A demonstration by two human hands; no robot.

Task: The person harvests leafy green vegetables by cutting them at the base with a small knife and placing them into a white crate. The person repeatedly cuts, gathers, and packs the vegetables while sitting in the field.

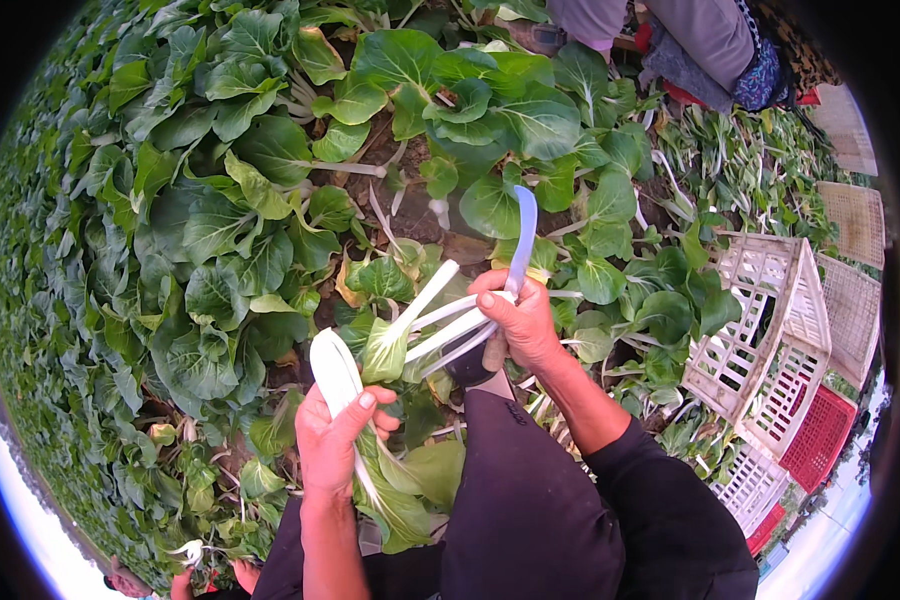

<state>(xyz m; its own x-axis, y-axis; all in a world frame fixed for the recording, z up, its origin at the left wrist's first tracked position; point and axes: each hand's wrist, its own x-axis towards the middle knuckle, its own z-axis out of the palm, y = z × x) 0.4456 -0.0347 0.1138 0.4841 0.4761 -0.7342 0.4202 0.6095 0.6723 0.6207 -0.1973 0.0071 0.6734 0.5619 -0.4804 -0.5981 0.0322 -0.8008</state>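
My left hand (pixel 341 431) is closed around a bok choy head (pixel 335 369), its white base pointing up and its green leaves (pixel 397 502) hanging toward my lap. My right hand (pixel 521 319) grips a curved knife (pixel 524 229), whose bluish blade sticks up above the fist; its handle is hidden by the fingers. The same hand pinches several loose white leaf stalks (pixel 450 324), which point left toward the head. A loose leaf with a thick white stalk (pixel 424 300) slants up between the two hands.
Dense leafy plants (pixel 217 225) fill the left and the ground ahead. White plastic crates (pixel 765 337) and a red crate (pixel 817 439) stand at the right. A co-worker's legs (pixel 701 37) are at top right, another person's hands (pixel 246 576) at bottom left. Cut leaves litter the soil.
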